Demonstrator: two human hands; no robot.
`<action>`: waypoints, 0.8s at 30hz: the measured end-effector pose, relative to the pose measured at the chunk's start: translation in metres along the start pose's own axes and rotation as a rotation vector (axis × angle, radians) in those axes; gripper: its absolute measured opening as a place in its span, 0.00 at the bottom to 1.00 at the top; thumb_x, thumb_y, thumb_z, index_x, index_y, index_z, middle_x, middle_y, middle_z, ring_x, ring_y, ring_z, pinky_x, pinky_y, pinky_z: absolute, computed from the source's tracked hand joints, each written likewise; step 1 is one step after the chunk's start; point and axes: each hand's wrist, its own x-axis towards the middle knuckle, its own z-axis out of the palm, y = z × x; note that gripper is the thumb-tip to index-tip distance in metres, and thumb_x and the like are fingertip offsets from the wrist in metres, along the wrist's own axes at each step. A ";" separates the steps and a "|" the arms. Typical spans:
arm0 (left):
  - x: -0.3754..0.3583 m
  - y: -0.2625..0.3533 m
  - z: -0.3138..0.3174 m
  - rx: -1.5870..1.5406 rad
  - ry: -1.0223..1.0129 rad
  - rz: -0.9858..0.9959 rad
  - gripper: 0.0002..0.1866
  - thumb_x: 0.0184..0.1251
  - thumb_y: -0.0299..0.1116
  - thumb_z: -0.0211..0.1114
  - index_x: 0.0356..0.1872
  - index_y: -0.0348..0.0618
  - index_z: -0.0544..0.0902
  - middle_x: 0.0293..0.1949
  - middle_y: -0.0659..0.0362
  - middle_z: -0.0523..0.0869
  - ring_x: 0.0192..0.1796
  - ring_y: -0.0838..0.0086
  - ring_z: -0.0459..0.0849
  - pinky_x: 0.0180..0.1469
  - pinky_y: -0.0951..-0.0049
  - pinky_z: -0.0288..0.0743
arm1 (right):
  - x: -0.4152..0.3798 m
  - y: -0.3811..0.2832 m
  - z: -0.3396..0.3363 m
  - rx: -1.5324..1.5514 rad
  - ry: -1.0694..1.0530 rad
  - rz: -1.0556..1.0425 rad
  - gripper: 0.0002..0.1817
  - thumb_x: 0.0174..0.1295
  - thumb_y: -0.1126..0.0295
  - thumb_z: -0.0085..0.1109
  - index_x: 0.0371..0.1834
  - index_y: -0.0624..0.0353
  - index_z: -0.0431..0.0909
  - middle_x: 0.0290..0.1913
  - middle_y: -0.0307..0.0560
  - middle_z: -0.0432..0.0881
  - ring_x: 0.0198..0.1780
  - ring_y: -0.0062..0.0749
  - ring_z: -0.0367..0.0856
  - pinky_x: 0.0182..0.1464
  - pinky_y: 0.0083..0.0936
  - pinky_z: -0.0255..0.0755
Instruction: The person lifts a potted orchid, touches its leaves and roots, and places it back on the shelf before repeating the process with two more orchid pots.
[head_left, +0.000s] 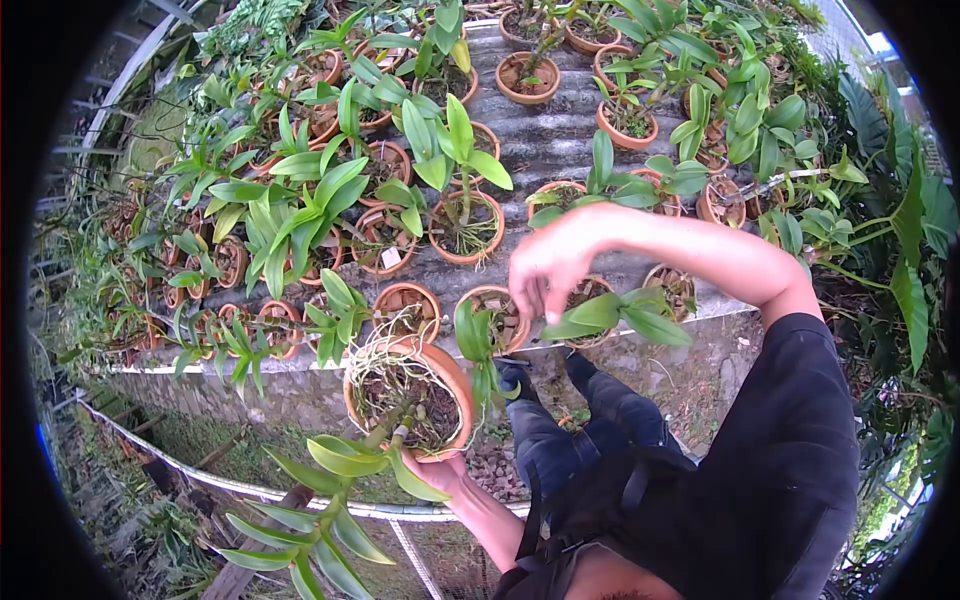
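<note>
My left hand (442, 472) grips a terracotta pot (458, 385) from below and tilts it. Pale roots (405, 350) tangle over its rim, and the leafy stem of the orchid plant (335, 505) in it leans down to the lower left. Over the front row of pots hangs my right hand (550, 262), its fingers loosely bent and a little apart, pointing down. Just below those fingers are a pot with a drooping plant (473, 330) and a pot whose broad leaves (650, 318) spread rightward.
Many potted orchids stand in rows on a grey corrugated sheet (560, 135). A single pot (527, 78) sits toward the back. Dense foliage (905, 230) borders the right side. Below the sheet's front edge run a low wall and a white rail (270, 492).
</note>
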 end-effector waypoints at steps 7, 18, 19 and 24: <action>0.000 -0.003 -0.005 0.015 -0.037 -0.012 0.36 0.71 0.54 0.56 0.73 0.42 0.62 0.69 0.47 0.68 0.68 0.52 0.71 0.71 0.45 0.67 | -0.026 0.096 -0.109 -0.578 0.311 1.103 0.13 0.54 0.65 0.73 0.39 0.59 0.88 0.38 0.48 0.89 0.39 0.34 0.88 0.40 0.34 0.82; 0.019 -0.006 -0.023 0.000 0.037 -0.026 0.34 0.71 0.53 0.51 0.71 0.42 0.64 0.66 0.47 0.71 0.65 0.55 0.75 0.66 0.50 0.73 | 0.001 0.279 -0.136 -0.491 0.699 1.190 0.23 0.52 0.64 0.73 0.54 0.54 0.84 0.52 0.47 0.87 0.54 0.43 0.85 0.54 0.39 0.80; 0.022 -0.006 -0.027 0.003 0.068 -0.039 0.34 0.71 0.52 0.51 0.70 0.41 0.64 0.66 0.47 0.71 0.64 0.55 0.75 0.66 0.51 0.74 | 0.003 0.281 -0.137 -0.450 0.685 1.147 0.23 0.52 0.63 0.73 0.54 0.54 0.84 0.52 0.47 0.86 0.54 0.43 0.85 0.54 0.37 0.79; 0.029 -0.008 -0.033 -0.050 0.050 -0.069 0.33 0.70 0.51 0.52 0.69 0.39 0.66 0.64 0.47 0.73 0.63 0.55 0.77 0.64 0.51 0.75 | 0.010 0.243 -0.152 -0.117 0.543 1.161 0.17 0.51 0.62 0.74 0.43 0.55 0.87 0.47 0.49 0.88 0.52 0.40 0.86 0.55 0.35 0.78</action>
